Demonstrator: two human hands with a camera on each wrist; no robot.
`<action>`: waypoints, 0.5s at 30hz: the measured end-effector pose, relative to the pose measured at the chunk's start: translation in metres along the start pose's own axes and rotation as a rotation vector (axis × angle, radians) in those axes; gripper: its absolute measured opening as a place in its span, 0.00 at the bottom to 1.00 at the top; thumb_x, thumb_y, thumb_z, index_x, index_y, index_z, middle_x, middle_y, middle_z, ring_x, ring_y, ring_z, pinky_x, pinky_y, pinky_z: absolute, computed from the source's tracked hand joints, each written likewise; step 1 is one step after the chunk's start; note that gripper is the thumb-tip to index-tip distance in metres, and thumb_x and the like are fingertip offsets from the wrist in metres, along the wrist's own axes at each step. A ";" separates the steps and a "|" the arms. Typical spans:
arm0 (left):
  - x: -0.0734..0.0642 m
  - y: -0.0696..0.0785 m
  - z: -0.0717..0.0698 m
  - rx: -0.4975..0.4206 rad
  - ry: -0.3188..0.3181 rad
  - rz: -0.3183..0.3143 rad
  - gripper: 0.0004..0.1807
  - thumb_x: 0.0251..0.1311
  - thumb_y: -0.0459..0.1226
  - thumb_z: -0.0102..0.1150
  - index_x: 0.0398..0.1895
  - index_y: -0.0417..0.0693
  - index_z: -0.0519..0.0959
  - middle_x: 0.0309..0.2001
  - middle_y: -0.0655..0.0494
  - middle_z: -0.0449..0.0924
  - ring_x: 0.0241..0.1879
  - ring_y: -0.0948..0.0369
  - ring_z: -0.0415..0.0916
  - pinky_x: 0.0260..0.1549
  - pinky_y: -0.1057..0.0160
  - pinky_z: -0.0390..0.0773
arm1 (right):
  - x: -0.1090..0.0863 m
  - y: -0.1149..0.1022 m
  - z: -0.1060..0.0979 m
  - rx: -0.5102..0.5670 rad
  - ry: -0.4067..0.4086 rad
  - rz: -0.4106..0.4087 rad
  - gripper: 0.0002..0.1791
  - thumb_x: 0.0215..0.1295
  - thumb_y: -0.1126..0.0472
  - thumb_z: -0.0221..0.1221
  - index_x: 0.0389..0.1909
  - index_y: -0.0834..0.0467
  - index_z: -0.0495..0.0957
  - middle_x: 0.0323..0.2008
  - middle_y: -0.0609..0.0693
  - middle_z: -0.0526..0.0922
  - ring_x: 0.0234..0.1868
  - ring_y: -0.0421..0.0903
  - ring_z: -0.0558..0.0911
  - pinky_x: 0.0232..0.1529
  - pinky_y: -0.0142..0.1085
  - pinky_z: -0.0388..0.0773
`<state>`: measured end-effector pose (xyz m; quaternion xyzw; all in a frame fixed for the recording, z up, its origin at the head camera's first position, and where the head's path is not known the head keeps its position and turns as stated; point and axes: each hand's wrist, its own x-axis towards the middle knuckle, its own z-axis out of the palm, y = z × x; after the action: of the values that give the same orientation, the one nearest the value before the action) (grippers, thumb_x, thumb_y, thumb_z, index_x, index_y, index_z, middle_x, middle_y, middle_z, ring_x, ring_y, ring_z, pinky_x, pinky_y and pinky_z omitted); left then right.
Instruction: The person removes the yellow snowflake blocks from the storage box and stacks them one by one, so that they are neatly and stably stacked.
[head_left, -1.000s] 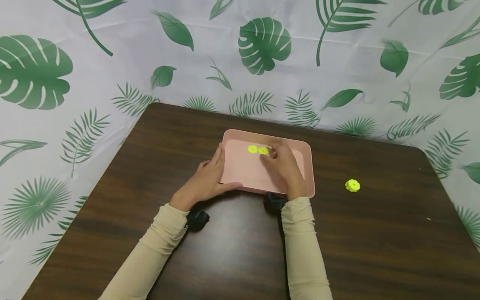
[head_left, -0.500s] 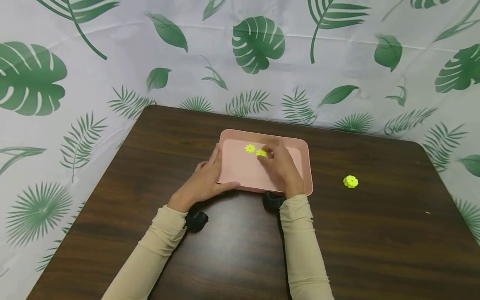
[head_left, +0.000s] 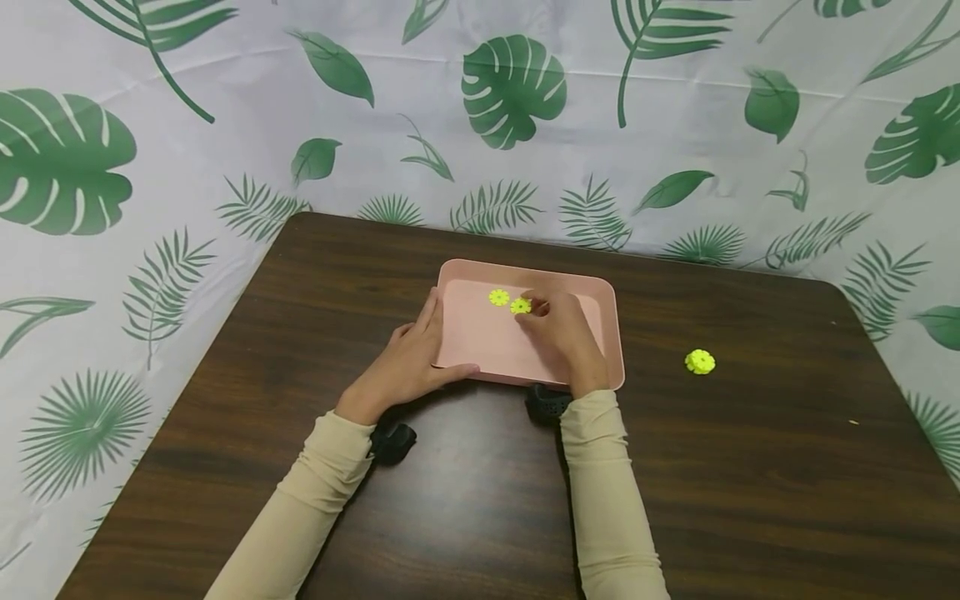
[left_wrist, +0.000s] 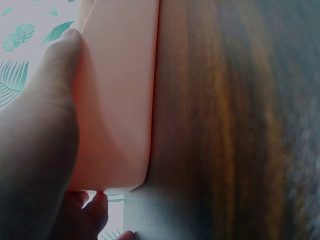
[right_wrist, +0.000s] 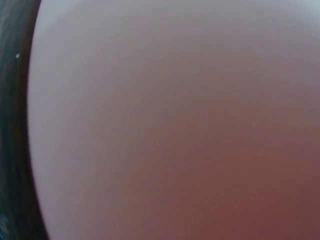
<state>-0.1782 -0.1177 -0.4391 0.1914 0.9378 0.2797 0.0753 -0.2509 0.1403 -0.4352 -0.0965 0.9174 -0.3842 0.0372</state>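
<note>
A shallow pink tray (head_left: 480, 346) lies on the dark wooden table. My left hand (head_left: 405, 358) holds its near left corner, fingers along the left side and thumb on the front rim; in the left wrist view the thumb lies against the tray wall (left_wrist: 117, 100). Inside the tray are two yellow flower-shaped pieces, side by side with a small gap. The left piece (head_left: 498, 297) lies untouched. Thumb and forefinger of my right hand (head_left: 562, 333) pinch the right piece (head_left: 521, 306) at the tray floor. Only blurred pink surface (right_wrist: 150, 125) fills most of the right wrist view.
To the right of the tray, a small stack of yellow flower-shaped pieces (head_left: 700, 362) sits on the table (head_left: 750, 467). A tiny pale scrap (head_left: 853, 422) lies farther right. Behind the table hangs a white cloth (head_left: 420, 75) printed with green leaves.
The right yellow piece has shifted slightly toward the tray's front, between my right thumb and forefinger. My left hand keeps its place on the tray. The head view has shifted a little.
</note>
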 end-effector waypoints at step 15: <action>0.000 0.000 0.001 0.002 0.006 -0.002 0.65 0.64 0.69 0.56 0.83 0.36 0.35 0.83 0.42 0.24 0.80 0.48 0.48 0.71 0.35 0.54 | -0.002 0.001 -0.002 -0.007 0.004 0.016 0.14 0.64 0.65 0.71 0.47 0.66 0.83 0.39 0.60 0.81 0.40 0.55 0.77 0.48 0.45 0.77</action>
<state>-0.1776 -0.1170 -0.4400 0.1897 0.9386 0.2791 0.0726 -0.2496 0.1428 -0.4342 -0.0884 0.9196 -0.3809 0.0380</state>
